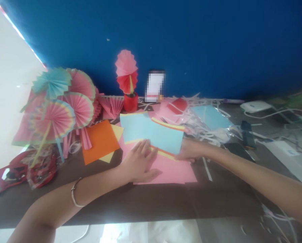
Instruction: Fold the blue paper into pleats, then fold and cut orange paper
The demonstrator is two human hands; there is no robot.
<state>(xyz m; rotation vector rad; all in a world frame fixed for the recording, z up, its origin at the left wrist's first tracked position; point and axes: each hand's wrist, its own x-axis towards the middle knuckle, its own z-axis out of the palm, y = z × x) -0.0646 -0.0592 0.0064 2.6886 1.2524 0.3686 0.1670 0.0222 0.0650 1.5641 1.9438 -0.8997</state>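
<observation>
My left hand (138, 162) lies flat with its fingers stretched out on pink paper (176, 170). Its fingertips touch the lower edge of a light blue sheet (134, 126) bordered with yellow. To the right is another light blue piece (166, 136), layered with orange and yellow strips along its long edges. Its right end is pinched in my right hand (190, 149), whose fingers are partly hidden and blurred. Left of the pink paper, an orange sheet (100, 141) overlaps a yellow sheet (108, 157).
Folded paper fans (76, 109) crowd the left side behind a red pouch-like item (42, 170). A red pot (130, 102) with a pink paper fan and a propped phone (154, 86) stand against the blue wall. White paper strips (204, 126) and a white cabled device (255, 107) lie rightward.
</observation>
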